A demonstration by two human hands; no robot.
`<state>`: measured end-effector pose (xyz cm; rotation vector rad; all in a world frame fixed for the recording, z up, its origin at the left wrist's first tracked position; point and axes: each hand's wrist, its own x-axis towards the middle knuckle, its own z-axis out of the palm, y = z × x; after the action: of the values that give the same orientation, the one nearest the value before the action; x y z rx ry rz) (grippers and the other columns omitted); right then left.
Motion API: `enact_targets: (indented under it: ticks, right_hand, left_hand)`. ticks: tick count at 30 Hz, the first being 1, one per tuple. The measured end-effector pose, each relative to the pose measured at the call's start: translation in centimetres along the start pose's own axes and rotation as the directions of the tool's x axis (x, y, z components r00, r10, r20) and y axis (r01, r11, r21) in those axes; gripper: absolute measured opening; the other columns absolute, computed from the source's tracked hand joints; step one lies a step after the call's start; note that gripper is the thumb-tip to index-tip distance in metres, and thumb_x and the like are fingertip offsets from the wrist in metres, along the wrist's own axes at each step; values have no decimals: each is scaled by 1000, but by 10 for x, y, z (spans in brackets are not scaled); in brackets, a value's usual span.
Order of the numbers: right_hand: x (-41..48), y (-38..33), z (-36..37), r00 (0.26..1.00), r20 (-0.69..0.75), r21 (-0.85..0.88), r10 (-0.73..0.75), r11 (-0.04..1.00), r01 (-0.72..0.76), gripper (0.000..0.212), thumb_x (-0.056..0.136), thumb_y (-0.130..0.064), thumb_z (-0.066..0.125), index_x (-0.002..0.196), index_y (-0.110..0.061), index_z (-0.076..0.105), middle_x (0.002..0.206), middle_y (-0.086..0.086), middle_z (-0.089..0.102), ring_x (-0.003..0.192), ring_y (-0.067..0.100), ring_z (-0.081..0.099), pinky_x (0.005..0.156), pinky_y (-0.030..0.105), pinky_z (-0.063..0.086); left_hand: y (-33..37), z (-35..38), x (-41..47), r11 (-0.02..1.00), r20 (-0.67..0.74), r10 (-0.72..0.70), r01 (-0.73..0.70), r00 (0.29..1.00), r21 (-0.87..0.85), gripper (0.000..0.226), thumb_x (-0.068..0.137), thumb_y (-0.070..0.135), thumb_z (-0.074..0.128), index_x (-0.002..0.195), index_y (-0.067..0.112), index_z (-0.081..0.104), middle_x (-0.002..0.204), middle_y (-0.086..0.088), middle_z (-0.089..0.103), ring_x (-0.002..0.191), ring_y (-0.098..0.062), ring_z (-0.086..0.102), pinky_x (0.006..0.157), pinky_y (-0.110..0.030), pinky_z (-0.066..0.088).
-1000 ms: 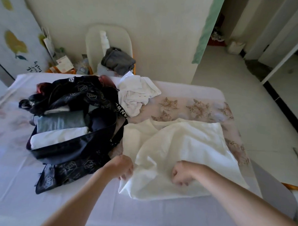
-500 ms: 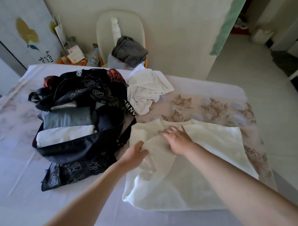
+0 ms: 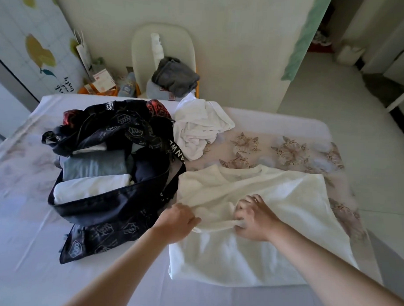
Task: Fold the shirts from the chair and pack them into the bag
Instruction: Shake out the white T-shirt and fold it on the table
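Beneath both gripping hands point(image 3: 179, 222) point(image 3: 254, 220) lies the cream shirt point(image 3: 286, 197).

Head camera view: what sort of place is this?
Probably a bedroom at home: a cream cloth shirt lies on a floral-sheeted flat surface like a bed, beside a black patterned fabric bag of folded clothes, with a pale moulded chair holding a grey garment against the wall.
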<state>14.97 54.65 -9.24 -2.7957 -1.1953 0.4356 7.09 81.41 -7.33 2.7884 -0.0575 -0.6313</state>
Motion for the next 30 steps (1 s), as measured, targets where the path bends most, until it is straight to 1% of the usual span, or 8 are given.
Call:
enact_targets:
  ticks: [3, 6, 13, 17, 19, 22, 27, 30]
  right_hand:
    - [6, -5, -10, 998, 34, 57, 54, 997, -56, 47, 77, -58, 40, 94, -28, 73, 105, -10, 62, 110, 14, 47, 102, 32, 26]
    - [15, -2, -17, 994, 93, 65, 65, 995, -71, 22, 81, -41, 55, 92, -26, 68, 100, -10, 62, 104, 16, 52, 97, 33, 30]
    - [35, 12, -29, 980, 21, 316, 200, 928, -197, 21, 84, -15, 48, 88, -20, 67, 91, -11, 69, 89, 16, 63, 88, 30, 44]
    - [54, 27, -32, 963, 38, 417, 265, 872, -256, 28, 89, -9, 48, 90, -25, 71, 108, -4, 68, 96, 21, 65, 80, 31, 50]
    - [65, 34, -34, 967, -22, 308, 254, 922, -235, 36, 90, -4, 47, 111, -26, 67, 126, -4, 57, 102, 25, 64, 76, 32, 47]
    - [75, 43, -30, 978, 5, 142, 209, 968, -208, 49, 89, -2, 48, 130, -27, 56, 134, -1, 47, 104, 28, 63, 76, 36, 49]
    - [86, 58, -20, 987, -7, -77, 158, 984, -158, 35, 94, -12, 48, 125, -24, 57, 124, 2, 56, 101, 29, 66, 77, 36, 52]
    - [97, 66, -17, 958, -170, 80, 231, 972, -220, 30, 99, -18, 47, 125, -20, 61, 123, 8, 64, 93, 34, 69, 71, 37, 50]
  left_hand:
    - [7, 2, 0, 993, -244, 87, -63, 966, 104, 33, 93, 51, 47, 84, 26, 67, 97, 9, 63, 102, -16, 52, 92, -32, 35]
    - [13, -11, 5, 977, -186, 171, -143, 968, 155, 8, 87, 30, 52, 92, 27, 58, 94, 7, 60, 98, -17, 46, 91, -24, 25]
    - [-3, -61, 30, 846, -214, 59, 65, 975, 530, 26, 91, 26, 44, 106, 31, 65, 100, 5, 61, 105, -24, 44, 93, -38, 24]
    - [0, -58, 44, 956, -211, 135, -71, 968, 283, 23, 92, 17, 52, 92, 27, 73, 114, 4, 54, 106, -22, 46, 92, -34, 38]
    - [8, -50, 51, 976, -137, 115, -86, 984, 199, 22, 96, 25, 52, 106, 31, 71, 123, 6, 50, 115, -20, 44, 94, -31, 40]
    - [14, -37, 64, 954, -44, 10, 4, 999, 301, 34, 93, 37, 55, 127, 35, 59, 130, 6, 45, 121, -24, 43, 93, -36, 43]
    - [1, -44, 79, 986, -207, -115, 137, 972, 99, 40, 92, 9, 48, 127, 26, 57, 121, -1, 57, 106, -26, 59, 79, -36, 49]
    - [-11, -55, 93, 958, -334, -277, 229, 901, -174, 33, 92, 5, 48, 118, 20, 59, 102, -6, 67, 93, -29, 64, 67, -35, 47]
